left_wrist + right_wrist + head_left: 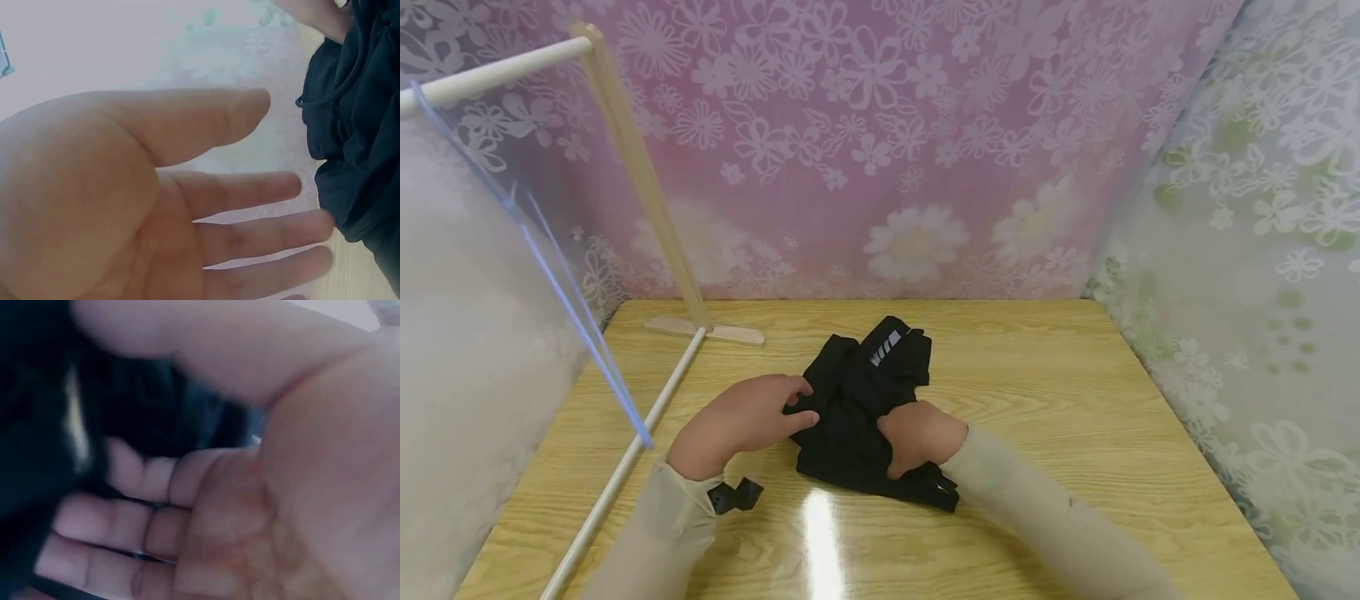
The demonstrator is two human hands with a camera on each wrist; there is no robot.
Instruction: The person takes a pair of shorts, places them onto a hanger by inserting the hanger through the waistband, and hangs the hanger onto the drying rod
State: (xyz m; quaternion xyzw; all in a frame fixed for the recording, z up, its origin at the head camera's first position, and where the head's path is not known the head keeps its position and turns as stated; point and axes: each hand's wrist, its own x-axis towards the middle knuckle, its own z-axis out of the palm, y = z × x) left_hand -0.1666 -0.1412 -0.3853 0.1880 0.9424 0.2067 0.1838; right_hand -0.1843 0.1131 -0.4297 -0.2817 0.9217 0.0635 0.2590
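Observation:
A bunched black garment (pixel 850 446) with a pale striped print lies on the wooden table. A thin drawstring loop (pixel 340 94) hangs from it in the left wrist view, but its folds hide its exact kind. At its left edge is my left hand (pixel 747 421), thumb and fingers straight and spread, the palm bare. My right hand (pixel 922 437) rests at the garment's right side. The right wrist view shows the right hand's fingers (pixel 119 519) loosely bent against dark cloth, with nothing in the palm; blur obscures the contact there.
On the left stands a wooden rack with a white upper bar (pixel 497 75) and a lower bar (pixel 617 479) along the table. A blue hanger (pixel 561 283) dangles from the upper bar. Flowered cloth walls (pixel 850 150) border the table (pixel 1075 392) at the back and sides.

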